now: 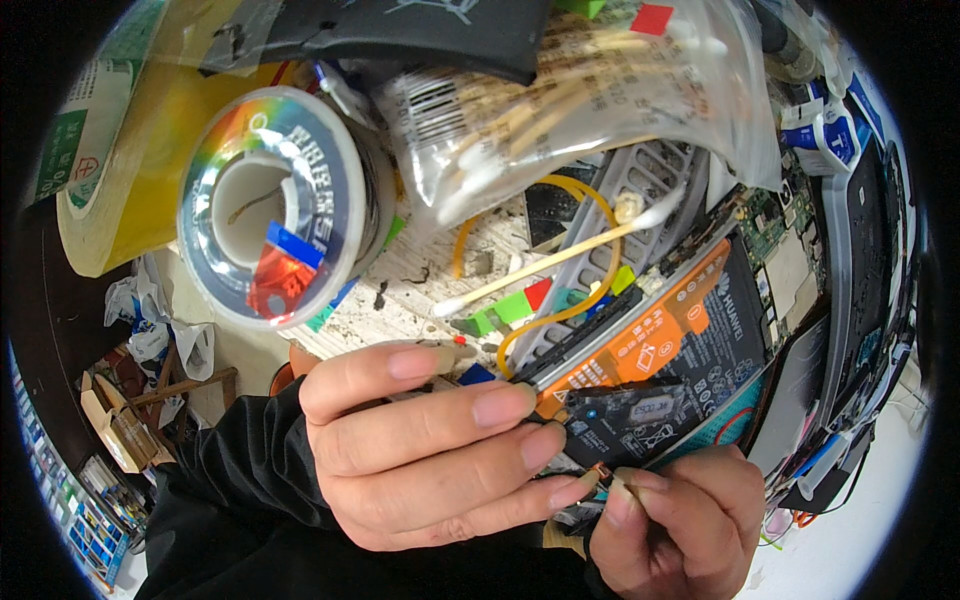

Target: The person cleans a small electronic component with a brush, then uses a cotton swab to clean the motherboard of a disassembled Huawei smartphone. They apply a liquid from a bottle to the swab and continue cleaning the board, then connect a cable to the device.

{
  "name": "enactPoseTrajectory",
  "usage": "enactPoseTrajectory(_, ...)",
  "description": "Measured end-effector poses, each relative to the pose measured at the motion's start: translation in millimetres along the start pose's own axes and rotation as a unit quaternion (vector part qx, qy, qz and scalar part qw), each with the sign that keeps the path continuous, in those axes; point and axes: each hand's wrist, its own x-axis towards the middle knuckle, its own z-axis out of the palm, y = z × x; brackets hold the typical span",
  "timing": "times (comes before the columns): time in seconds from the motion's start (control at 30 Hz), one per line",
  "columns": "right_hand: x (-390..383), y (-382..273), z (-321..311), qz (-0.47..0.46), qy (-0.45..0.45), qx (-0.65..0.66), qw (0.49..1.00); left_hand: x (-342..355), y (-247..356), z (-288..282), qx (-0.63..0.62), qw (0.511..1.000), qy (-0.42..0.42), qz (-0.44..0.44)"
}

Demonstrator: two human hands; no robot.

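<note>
An opened phone (740, 330), its back off, lies tilted at the right, showing a black battery with an orange pull label (650, 335). My left hand (430, 450) has its fingers closed along the phone's near left edge; the thumb is hidden. A small dark module (635, 405) rests over the lower end of the battery, close to my left fingertips. With thumb and finger pinched, my right hand (680, 515) is at the phone's bottom end, on a tiny copper-coloured part (600, 474) beside my left little finger.
A solder wire spool (330, 200) stands at the left beside a wide yellow tape roll (125, 200). Behind lie a clear bag of cotton swabs (580, 110), a loose cotton swab (545, 262), a yellow rubber band (612, 215) and a grey slotted tray (640, 170). More phone parts (860, 260) stack up rightward.
</note>
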Motion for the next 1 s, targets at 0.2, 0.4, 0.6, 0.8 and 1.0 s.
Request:
enactPoseTrajectory(0.2,-1,17,-2,-0.088,-0.017,-0.028,0.996,0,0,2,-0.001,1.000,0.009,0.002)
enactPoseTrajectory(0.4,-28,39,-12,-0.125,-0.018,-0.044,0.991,0,0,2,0.001,1.000,0.007,0.003)
enactPoseTrajectory(0.6,20,-5,5,0.001,-0.002,0.007,1.000,0,1,4,0.005,1.000,0.012,-0.008)
enactPoseTrajectory(0.8,14,11,6,-0.015,0.038,0.025,0.999,-1,1,6,0.005,1.000,0.022,-0.002)
enactPoseTrajectory(1.0,-25,41,-14,-0.111,-0.038,0.023,0.993,-1,0,8,0.005,1.000,0.030,0.003)
